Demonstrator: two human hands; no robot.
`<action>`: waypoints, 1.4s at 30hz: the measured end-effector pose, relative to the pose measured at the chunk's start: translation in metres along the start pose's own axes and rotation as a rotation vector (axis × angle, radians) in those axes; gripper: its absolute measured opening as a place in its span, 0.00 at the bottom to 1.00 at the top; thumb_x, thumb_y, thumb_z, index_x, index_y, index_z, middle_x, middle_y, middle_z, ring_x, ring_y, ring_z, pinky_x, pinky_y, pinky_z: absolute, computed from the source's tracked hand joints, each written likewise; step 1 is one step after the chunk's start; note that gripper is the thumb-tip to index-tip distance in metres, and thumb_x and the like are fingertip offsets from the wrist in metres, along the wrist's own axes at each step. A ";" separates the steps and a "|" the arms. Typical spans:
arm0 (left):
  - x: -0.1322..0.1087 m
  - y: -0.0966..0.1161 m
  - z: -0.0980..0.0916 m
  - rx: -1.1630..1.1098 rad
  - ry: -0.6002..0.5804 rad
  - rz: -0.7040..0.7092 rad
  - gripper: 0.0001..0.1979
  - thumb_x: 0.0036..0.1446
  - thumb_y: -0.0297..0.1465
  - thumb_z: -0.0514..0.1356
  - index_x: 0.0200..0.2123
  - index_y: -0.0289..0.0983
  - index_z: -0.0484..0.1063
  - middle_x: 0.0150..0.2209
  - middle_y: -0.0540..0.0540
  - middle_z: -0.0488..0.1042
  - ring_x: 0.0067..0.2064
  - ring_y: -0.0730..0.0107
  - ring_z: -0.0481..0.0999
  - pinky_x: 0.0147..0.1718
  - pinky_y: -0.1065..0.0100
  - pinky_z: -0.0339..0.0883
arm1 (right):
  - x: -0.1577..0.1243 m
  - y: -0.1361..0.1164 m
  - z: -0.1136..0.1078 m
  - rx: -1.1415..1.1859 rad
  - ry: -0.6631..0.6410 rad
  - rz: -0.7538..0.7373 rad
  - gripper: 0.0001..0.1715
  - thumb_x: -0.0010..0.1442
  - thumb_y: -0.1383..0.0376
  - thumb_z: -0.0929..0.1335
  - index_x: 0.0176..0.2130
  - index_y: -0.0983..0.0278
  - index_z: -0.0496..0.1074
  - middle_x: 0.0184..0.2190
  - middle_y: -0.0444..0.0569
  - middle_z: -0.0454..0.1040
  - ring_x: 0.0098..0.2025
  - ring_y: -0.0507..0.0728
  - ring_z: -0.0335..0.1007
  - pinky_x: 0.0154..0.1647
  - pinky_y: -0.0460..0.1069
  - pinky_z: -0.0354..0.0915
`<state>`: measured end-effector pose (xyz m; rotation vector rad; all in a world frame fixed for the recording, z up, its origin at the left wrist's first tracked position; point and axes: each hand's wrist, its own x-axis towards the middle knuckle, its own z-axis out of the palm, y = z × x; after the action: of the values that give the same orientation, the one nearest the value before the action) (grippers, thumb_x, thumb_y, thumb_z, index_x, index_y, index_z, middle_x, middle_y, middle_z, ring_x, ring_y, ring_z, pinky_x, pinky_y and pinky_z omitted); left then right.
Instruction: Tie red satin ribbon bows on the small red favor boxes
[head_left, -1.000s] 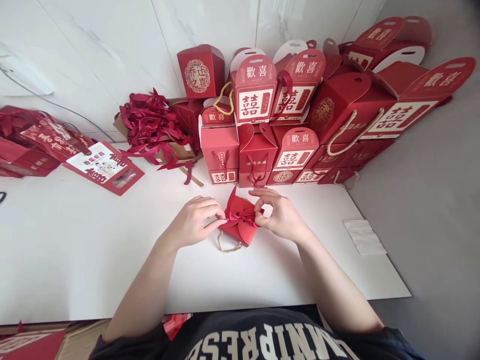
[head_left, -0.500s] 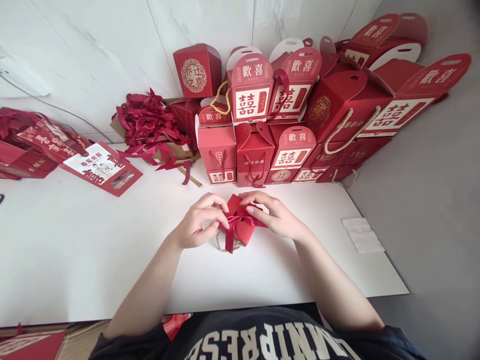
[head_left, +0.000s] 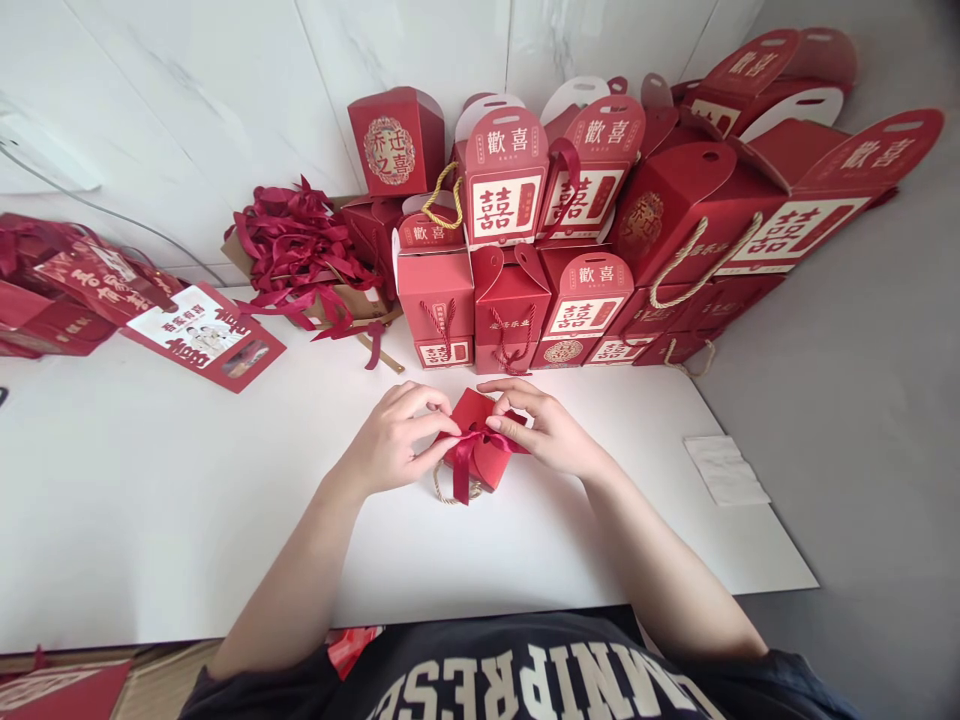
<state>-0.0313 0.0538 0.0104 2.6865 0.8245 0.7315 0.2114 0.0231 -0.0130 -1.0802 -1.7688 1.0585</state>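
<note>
A small red gift box (head_left: 491, 467) stands on the white table before me, with a gold cord handle (head_left: 444, 487) at its lower left. Across its top runs a dark red satin ribbon (head_left: 463, 470), tied in a bow with one tail hanging down the near side. My left hand (head_left: 401, 437) pinches the bow's left loop between thumb and fingertips. On the other side, my right hand (head_left: 551, 430) has thumb and index finger closed on the right loop, its other fingers curled above the box. The fingers partly cover the box's top.
Stacked red gift boxes (head_left: 510, 290) line the wall behind my hands. Left of them, a carton overflows with loose red ribbons (head_left: 292, 245). Red bags (head_left: 75, 290) and a printed card (head_left: 206, 335) lie at the far left. A white paper (head_left: 726, 470) is near the right edge.
My left fingertips have moved in and closed on the left loop of the bow. My right thumb and finger have shifted slightly left toward the knot. The box stays in place.
</note>
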 end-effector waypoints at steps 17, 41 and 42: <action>0.006 -0.008 0.019 -0.562 -0.166 -0.116 0.16 0.57 0.31 0.63 0.22 0.37 0.60 0.57 0.41 0.69 0.62 0.56 0.62 0.60 0.54 0.61 | 0.004 0.013 0.005 0.198 -0.088 0.010 0.20 0.65 0.53 0.66 0.28 0.62 0.72 0.57 0.50 0.67 0.62 0.58 0.62 0.65 0.55 0.56; 0.001 -0.018 0.026 -0.715 -0.133 -0.339 0.18 0.46 0.34 0.71 0.21 0.36 0.64 0.60 0.43 0.64 0.62 0.54 0.65 0.63 0.56 0.56 | 0.006 0.023 0.009 0.238 -0.115 -0.048 0.24 0.67 0.53 0.63 0.25 0.63 0.68 0.61 0.52 0.63 0.64 0.59 0.58 0.67 0.55 0.52; 0.001 -0.019 0.026 -0.737 -0.129 -0.335 0.18 0.46 0.34 0.71 0.21 0.36 0.64 0.60 0.43 0.64 0.62 0.54 0.64 0.63 0.55 0.55 | 0.006 0.024 0.009 0.243 -0.114 -0.053 0.24 0.67 0.53 0.63 0.25 0.63 0.68 0.61 0.52 0.63 0.64 0.59 0.59 0.67 0.56 0.52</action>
<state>-0.0256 0.0676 -0.0184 1.8645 0.7537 0.6146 0.2075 0.0334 -0.0374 -0.8338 -1.6944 1.2859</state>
